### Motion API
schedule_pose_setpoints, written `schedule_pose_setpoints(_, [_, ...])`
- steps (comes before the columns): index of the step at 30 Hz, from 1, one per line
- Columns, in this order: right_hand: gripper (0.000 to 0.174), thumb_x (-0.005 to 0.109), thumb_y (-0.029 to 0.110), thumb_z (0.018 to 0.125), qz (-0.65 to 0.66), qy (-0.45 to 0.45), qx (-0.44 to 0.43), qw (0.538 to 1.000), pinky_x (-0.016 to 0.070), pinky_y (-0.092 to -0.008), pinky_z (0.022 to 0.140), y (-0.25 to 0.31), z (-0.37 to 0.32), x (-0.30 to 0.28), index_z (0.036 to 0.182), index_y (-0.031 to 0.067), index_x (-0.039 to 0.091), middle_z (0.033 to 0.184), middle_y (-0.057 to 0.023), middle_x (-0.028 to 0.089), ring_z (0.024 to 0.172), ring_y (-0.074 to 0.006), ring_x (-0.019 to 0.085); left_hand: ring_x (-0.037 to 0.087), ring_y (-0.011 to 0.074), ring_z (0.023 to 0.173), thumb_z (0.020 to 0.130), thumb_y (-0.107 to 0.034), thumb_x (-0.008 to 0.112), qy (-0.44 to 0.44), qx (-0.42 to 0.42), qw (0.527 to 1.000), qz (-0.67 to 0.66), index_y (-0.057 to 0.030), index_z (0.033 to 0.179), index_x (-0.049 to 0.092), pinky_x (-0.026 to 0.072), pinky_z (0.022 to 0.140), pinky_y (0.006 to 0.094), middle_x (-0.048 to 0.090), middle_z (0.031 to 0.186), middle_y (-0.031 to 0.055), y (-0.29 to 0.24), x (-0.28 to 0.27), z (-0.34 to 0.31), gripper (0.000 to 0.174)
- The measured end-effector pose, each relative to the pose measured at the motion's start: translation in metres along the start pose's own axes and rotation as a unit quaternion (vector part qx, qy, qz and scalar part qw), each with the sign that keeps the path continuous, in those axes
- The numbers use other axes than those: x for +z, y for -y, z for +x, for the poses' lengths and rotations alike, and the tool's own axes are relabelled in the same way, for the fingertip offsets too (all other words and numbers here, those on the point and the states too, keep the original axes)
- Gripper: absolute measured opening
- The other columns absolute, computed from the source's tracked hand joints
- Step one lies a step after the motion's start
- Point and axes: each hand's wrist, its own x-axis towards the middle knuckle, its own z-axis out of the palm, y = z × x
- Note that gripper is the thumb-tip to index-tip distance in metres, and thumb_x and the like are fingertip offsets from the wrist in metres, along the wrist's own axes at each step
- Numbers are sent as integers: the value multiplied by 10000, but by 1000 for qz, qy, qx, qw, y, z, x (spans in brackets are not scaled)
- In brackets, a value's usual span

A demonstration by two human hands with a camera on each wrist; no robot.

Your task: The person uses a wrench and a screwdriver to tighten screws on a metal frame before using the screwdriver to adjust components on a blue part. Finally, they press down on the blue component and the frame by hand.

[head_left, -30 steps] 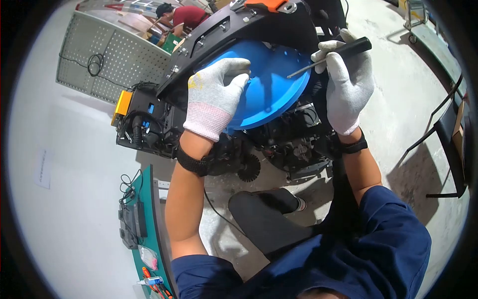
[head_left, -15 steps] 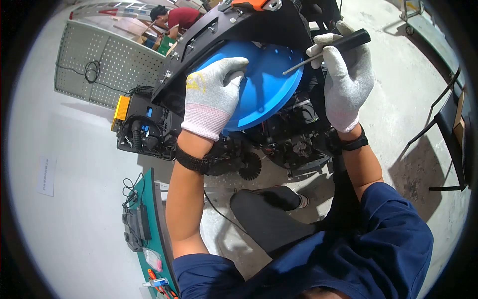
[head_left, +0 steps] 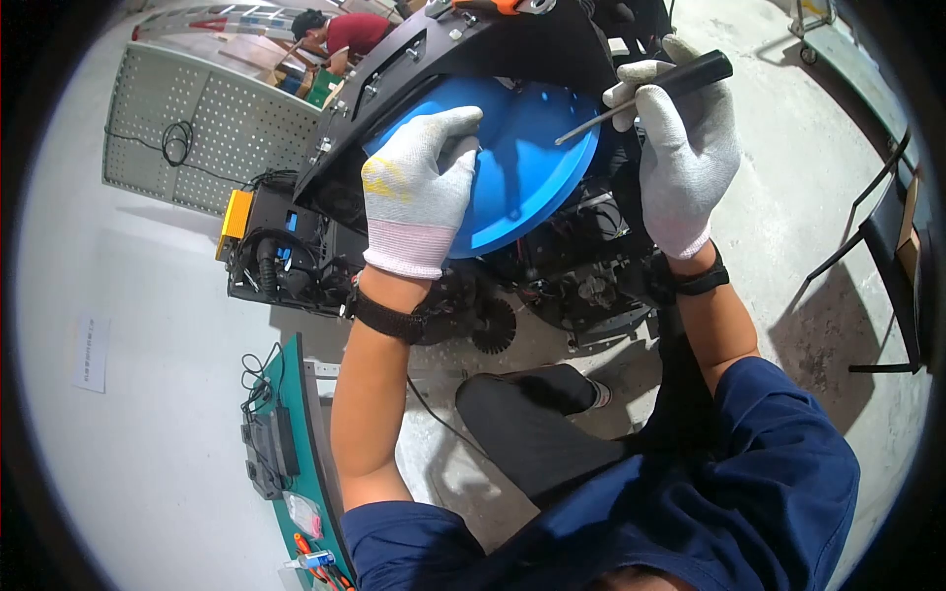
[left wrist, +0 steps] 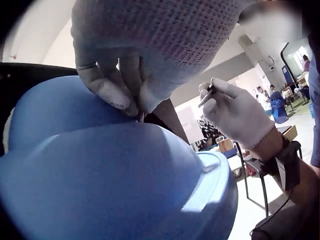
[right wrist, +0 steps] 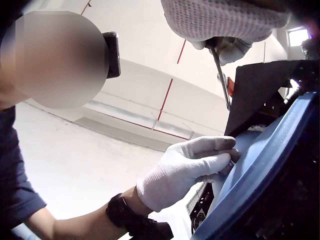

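A white-gloved left hand (head_left: 419, 192) is at the blue bowl-shaped part (head_left: 537, 187). Its thumb and fingers pinch a small metal screw-like piece (left wrist: 141, 118), mostly hidden by the fingertips, right at the blue surface. The gloved right hand (head_left: 690, 158) holds a screwdriver (head_left: 705, 77) by its black handle, apart from the left hand. The screwdriver's thin shaft slants down and left over the blue part's right side in the head view. In the right wrist view the shaft (right wrist: 221, 75) hangs above the left hand.
Around the blue part stands a black machine frame (head_left: 473, 47) with bolts; an orange-handled tool (head_left: 503, 5) lies on top. Wiring and a round brush (head_left: 495, 325) sit below. A green-topped table (head_left: 305, 473) is at left, a black chair (head_left: 892, 256) at right. Another person (head_left: 355, 34) bends over behind.
The left hand's fingers have drawn closer together at the blue part, and the hand has shifted slightly. The screwdriver tip has moved a little up and left; the right hand keeps its hold.
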Motion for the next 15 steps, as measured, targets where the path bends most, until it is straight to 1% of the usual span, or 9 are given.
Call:
schedule_pose_setpoints(2, [432, 548, -5, 965, -2, -1, 1, 1000, 525, -312, 750, 0, -1, 0, 1377, -63, 429, 1113, -203, 657, 904, -228, 672, 711, 179, 822, 829, -26, 737, -6, 22, 998, 58, -60, 1100, 723, 556, 769, 287, 733, 962, 98, 1, 1, -1, 274])
schedule_pose_setpoints(3, [435, 548, -6, 964, -3, -4, 2, 1000, 525, -312, 751, 0, -1, 0, 1378, -65, 426, 1114, -206, 656, 904, -228, 671, 711, 179, 822, 829, -26, 737, -5, 22, 998, 58, -60, 1100, 723, 556, 769, 287, 733, 962, 98, 1, 1, -2, 274])
schedule_pose_setpoints(5, [437, 547, -6, 964, 0, -2, 0, 1000, 525, -313, 752, -1, 0, 0, 1379, -67, 424, 1114, -208, 656, 902, -227, 669, 705, 206, 829, 818, -22, 735, -27, 84, 986, 138, -64, 1078, 727, 556, 776, 303, 727, 962, 95, 1, 2, -2, 263])
schedule_pose_setpoints(8, [438, 545, -6, 964, 3, -2, 0, 1000, 525, -314, 751, 0, 2, -2, 1380, -69, 421, 1114, -210, 657, 898, -227, 668, 701, 212, 836, 813, -10, 724, -35, 102, 984, 141, -72, 1077, 728, 555, 778, 311, 724, 963, 91, 3, 3, -5, 271])
schedule_pose_setpoints(12, [432, 533, -11, 967, -3, 2, -9, 1000, 525, -312, 747, -1, 2, -3, 1380, -70, 420, 1115, -211, 658, 895, -225, 667, 700, 200, 817, 820, -14, 708, -1, 71, 988, 134, -80, 1093, 728, 556, 766, 309, 726, 978, 94, -7, -3, -11, 282])
schedule_pose_setpoints(14, [443, 534, -18, 964, -5, 2, -10, 1000, 528, -315, 746, 0, 2, -3, 1386, -70, 411, 1113, -212, 657, 888, -228, 669, 702, 187, 805, 825, -23, 691, 30, 14, 992, 123, -83, 1113, 727, 557, 749, 303, 729, 992, 97, -13, -3, -16, 297])
schedule_pose_setpoints(15, [454, 536, -26, 961, -6, 3, -10, 1000, 530, -317, 746, 0, 1, -3, 1392, -71, 401, 1112, -214, 657, 882, -230, 671, 704, 180, 769, 820, -29, 676, 33, 17, 992, 121, -82, 1132, 723, 563, 724, 295, 732, 1007, 103, -14, -3, -18, 320])
